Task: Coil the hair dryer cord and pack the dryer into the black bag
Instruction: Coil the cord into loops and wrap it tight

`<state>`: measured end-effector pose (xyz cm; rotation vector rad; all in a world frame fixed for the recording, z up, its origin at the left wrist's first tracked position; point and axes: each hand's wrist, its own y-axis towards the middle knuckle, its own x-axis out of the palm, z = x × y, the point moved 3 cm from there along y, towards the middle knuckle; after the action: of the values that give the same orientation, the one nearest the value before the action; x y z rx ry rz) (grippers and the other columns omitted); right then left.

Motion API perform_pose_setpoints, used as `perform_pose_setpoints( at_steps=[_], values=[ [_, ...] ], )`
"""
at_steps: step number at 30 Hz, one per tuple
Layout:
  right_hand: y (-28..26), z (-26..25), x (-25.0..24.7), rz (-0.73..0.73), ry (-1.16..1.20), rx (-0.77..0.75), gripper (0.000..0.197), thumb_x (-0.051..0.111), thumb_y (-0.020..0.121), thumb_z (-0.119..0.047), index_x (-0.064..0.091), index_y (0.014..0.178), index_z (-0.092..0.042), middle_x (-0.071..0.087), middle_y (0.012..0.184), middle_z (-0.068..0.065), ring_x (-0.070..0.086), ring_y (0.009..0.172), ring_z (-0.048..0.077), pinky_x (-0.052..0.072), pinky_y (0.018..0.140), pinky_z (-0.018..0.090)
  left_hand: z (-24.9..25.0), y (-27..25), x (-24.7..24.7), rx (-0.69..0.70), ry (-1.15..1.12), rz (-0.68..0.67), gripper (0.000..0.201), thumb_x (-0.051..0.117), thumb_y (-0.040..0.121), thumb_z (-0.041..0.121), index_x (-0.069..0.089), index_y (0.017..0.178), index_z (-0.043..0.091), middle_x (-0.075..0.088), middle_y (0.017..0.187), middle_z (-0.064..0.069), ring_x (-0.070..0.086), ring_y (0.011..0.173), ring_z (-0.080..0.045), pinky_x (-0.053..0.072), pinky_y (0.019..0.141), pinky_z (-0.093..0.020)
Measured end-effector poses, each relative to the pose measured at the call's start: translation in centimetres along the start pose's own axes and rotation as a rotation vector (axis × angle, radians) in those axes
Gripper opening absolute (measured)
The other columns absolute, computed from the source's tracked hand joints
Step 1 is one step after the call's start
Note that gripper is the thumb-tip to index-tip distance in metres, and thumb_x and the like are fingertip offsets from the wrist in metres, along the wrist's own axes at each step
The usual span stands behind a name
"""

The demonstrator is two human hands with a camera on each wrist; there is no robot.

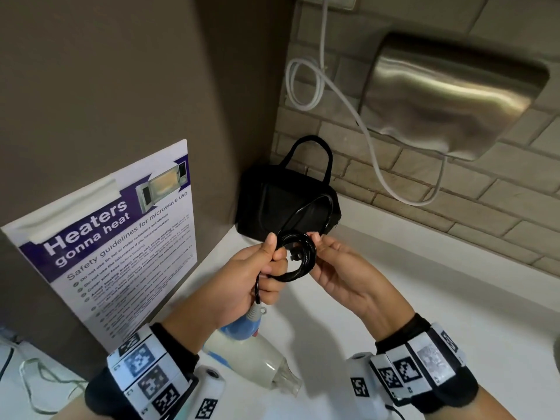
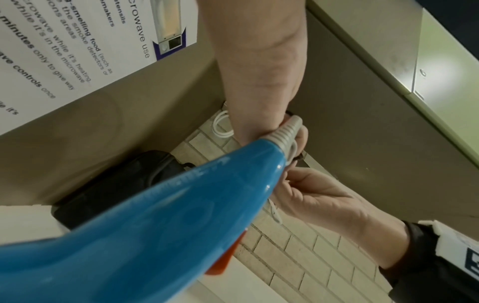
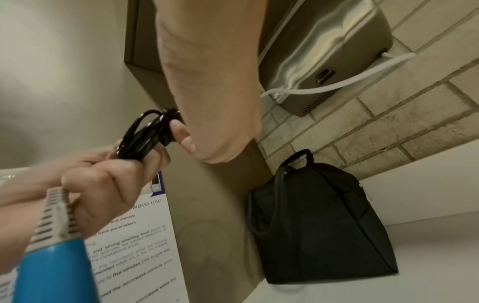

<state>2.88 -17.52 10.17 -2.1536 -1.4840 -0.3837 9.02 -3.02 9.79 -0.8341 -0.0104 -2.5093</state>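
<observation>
Head view: the glossy black cord (image 1: 298,257), looped into a tight coil, is pinched between left hand (image 1: 260,277) and right hand (image 1: 339,268) above the white counter (image 1: 424,283), evidently to stop it springing open.

Left wrist view: the blue-and-white hair dryer (image 2: 145,231) is seen dangling beneath.

Right wrist view: the black fabric bag (image 3: 318,223) is left upright in the corner.

Probably a shared workplace kitchenette: microwave safety poster (image 1: 121,225), wall-mounted steel hand dryer (image 1: 448,95), tiled wall (image 1: 454,207), white counter (image 1: 394,283).

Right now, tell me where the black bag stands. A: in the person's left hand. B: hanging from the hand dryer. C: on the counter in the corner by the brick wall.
C: the black bag sits on the white counter in the corner beside the brick wall, apart from both hands, which hold the coiled cord.
</observation>
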Motion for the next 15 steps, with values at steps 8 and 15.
perform_pose_setpoints(
  at_steps=[8, 15],
  values=[
    [0.1, 1.1, -0.3, 0.036, -0.154, 0.137, 0.016, 0.053, 0.093, -0.005, 0.062, 0.106, -0.006, 0.06, 0.079, 0.003, 0.055, 0.065, 0.008, 0.052, 0.058, 0.016, -0.2, 0.3, 0.1, 0.084, 0.145, 0.142, 0.036, 0.04, 0.095, 0.043, 0.042, 0.071, 0.017, 0.031, 0.055, 0.008, 0.021, 0.043, -0.005, 0.022, 0.042, -0.018],
    [-0.1, 0.9, 0.0, 0.104, -0.19, 0.14, 0.018, 0.057, 0.091, -0.013, 0.069, 0.079, -0.018, 0.058, 0.074, -0.001, 0.049, 0.061, 0.007, 0.04, 0.056, 0.019, -0.2, 0.3, 0.5, 0.128, 0.214, 0.242, 0.035, 0.04, 0.097, 0.042, 0.041, 0.073, 0.016, 0.033, 0.053, 0.01, 0.021, 0.041, -0.004, 0.024, 0.04, -0.018]
  ],
)
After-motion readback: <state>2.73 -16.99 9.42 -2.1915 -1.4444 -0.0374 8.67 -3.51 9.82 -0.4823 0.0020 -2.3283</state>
